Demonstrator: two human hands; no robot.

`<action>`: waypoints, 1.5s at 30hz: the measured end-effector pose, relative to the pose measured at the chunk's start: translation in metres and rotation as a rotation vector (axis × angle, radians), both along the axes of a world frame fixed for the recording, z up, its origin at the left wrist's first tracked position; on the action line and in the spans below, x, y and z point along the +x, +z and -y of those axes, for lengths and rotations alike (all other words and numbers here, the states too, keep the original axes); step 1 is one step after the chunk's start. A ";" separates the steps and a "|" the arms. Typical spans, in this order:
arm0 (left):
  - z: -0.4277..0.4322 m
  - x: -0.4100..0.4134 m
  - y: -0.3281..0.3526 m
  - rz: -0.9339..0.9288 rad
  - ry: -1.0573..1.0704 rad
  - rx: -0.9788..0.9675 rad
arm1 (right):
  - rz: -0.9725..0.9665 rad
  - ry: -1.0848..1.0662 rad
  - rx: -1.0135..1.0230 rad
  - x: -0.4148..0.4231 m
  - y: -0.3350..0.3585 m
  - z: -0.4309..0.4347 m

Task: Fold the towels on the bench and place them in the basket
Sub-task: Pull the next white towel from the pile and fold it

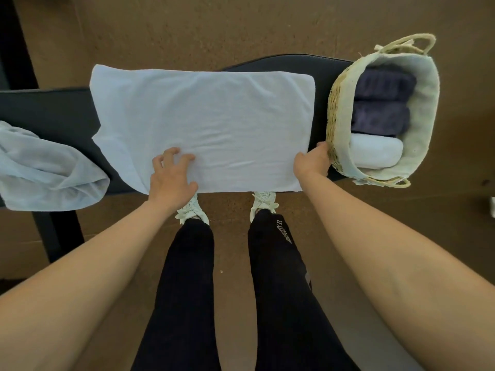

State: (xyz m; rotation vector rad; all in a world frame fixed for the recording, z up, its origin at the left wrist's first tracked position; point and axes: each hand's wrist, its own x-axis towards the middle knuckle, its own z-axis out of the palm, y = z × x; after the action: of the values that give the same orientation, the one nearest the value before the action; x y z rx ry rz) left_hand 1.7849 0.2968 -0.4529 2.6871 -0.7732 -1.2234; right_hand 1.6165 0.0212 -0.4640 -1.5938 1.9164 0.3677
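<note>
Our left fingers [174,152] are spread apart and bent, their tips pressing down on the towel [209,121] near its front edge, with the left hand [171,175] arched above them and gripping nothing. Our right hand [312,162] sits at the towel's front right corner, knuckles up. Its fingers curl out of sight beneath it, so we cannot tell whether they pinch the cloth.

The towel is pale blue-white, a single layer spread flat as a wide rectangle, lightly creased, with rounded corners. It lies across the dark tabletop [53,108], and its front edge hangs just over the near side.

Just right of it stands the woven basket [340,103], lined with pale cloth, and our right hand touches its wall. Inside lie two folded navy towels [383,103] and a white roll [375,153], side by side. At the tabletop's left end a crumpled towel [45,170] of the same pale colour lies in a heap, apart from the flat one.
</note>
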 end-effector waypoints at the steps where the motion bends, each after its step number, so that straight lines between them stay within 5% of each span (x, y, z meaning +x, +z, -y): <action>1: 0.003 -0.003 -0.001 -0.003 0.018 0.013 | 0.036 -0.018 0.024 -0.004 -0.001 0.002; 9: 0.010 -0.016 -0.001 0.002 -0.027 0.069 | 0.022 0.219 -0.127 -0.026 0.011 0.002; 14: 0.016 -0.033 0.003 -0.028 -0.096 0.071 | -0.182 0.753 -0.447 -0.032 0.018 -0.007; 17: 0.013 -0.033 0.007 -0.054 -0.085 0.043 | -0.019 1.001 -0.558 -0.022 0.017 -0.025; 21: -0.001 -0.022 0.016 0.009 0.019 -0.074 | 0.163 1.198 -0.241 0.007 0.013 -0.067; 25: -0.025 0.006 0.019 0.122 0.096 0.023 | 0.154 1.343 0.003 0.051 0.016 -0.113; 31: -0.068 0.053 0.021 0.140 0.055 0.202 | -0.014 1.423 0.053 0.096 -0.003 -0.152; 34: -0.080 0.072 0.024 0.110 0.268 0.279 | -0.072 1.382 0.076 0.103 -0.006 -0.158; 42: -0.084 0.116 0.015 0.214 0.721 0.060 | -0.135 1.381 0.082 0.109 -0.003 -0.160; 45: -0.090 0.128 0.006 0.127 0.678 0.099 | -0.170 1.388 0.087 0.111 -0.002 -0.161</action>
State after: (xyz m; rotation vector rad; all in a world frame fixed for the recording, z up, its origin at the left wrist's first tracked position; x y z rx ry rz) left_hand 1.9128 0.3869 -0.4470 2.7453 0.2080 -0.9339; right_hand 1.7277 0.1824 -0.4658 -2.6397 0.5505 1.1089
